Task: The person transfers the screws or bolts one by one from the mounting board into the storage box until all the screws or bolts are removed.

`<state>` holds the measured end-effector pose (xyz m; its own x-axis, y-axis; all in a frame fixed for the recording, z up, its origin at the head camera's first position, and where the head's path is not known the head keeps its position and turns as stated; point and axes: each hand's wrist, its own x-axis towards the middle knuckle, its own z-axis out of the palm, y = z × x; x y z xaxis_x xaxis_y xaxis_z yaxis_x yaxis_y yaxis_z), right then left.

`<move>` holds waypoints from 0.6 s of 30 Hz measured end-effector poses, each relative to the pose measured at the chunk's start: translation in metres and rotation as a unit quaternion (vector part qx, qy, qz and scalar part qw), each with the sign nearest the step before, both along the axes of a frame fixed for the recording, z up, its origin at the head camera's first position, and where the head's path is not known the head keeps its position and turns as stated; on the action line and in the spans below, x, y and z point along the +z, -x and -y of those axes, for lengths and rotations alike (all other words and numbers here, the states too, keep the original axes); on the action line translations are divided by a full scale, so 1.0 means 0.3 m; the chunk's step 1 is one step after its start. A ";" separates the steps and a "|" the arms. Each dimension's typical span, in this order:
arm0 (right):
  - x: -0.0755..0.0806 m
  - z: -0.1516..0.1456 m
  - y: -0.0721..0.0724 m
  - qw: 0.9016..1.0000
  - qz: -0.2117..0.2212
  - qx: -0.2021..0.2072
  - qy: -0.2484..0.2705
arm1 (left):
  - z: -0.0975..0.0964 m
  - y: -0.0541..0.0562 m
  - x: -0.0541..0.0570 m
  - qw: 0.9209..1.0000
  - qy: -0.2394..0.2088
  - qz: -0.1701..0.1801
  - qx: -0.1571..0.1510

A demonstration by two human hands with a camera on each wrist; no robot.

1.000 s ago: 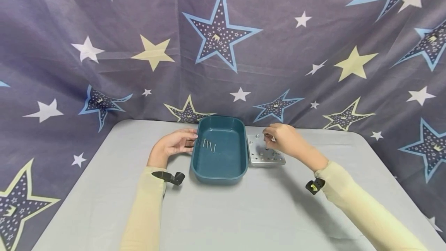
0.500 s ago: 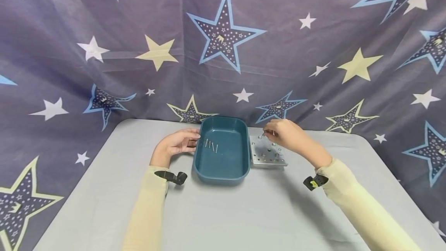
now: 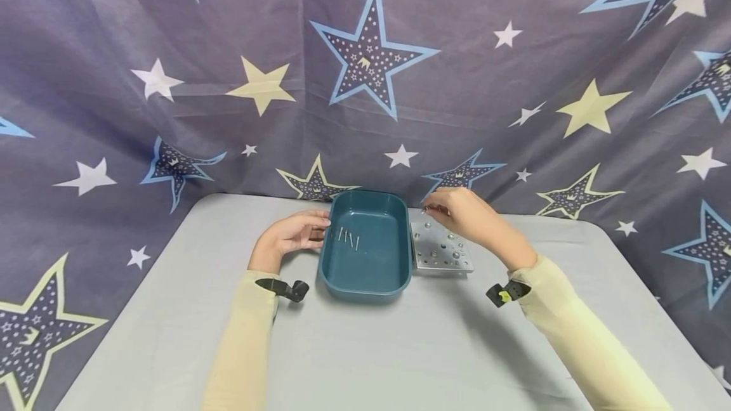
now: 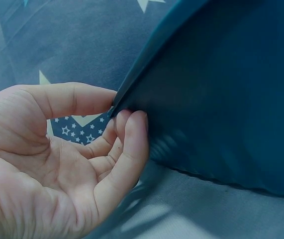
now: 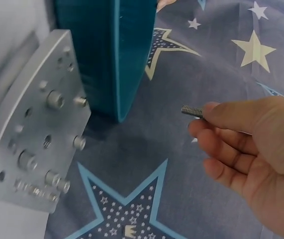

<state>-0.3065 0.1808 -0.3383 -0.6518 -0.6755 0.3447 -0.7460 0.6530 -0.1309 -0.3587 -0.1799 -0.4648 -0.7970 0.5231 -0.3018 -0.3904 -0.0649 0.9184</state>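
My right hand (image 3: 465, 214) is raised over the far edge of a metal plate. Between thumb and fingers it pinches a small screw (image 5: 192, 111), its threaded end sticking out. The silver plate (image 5: 42, 129) has drilled holes, and several screw heads stand in it. Just left of the plate is a teal tray (image 3: 365, 271). Several long thin screws (image 3: 349, 238) lie inside it near its left wall. My left hand (image 3: 294, 232) holds the tray's left rim, thumb at the edge (image 4: 113, 107) and the other fingers curled beneath it.
A grey-covered table (image 3: 365, 347) bears the tray and plate. Right behind its far edge hangs a dark curtain (image 3: 365, 144) with stars. Each wrist wears a black strap (image 3: 508, 292) with a camera.
My right hand has lifted from the middle of the plate up and toward its far left corner, drawing the screw away. The left hand stays at the tray rim. The head view has shifted slightly.
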 end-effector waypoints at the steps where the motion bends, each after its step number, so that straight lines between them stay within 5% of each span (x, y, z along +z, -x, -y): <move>1: 0.004 0.008 0.001 1.000 0.001 0.001 0.002 | 0.001 0.000 0.000 1.000 0.001 0.000 0.001; 18: 0.069 0.155 0.033 1.000 0.011 0.016 0.023 | 0.002 0.002 0.004 1.000 -0.005 0.008 0.006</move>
<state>-0.3164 0.1342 -0.3177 -0.6382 -0.6794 0.3621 -0.7628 0.6219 -0.1774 -0.3594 -0.1805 -0.4636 -0.7985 0.5168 -0.3089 -0.4040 -0.0795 0.9113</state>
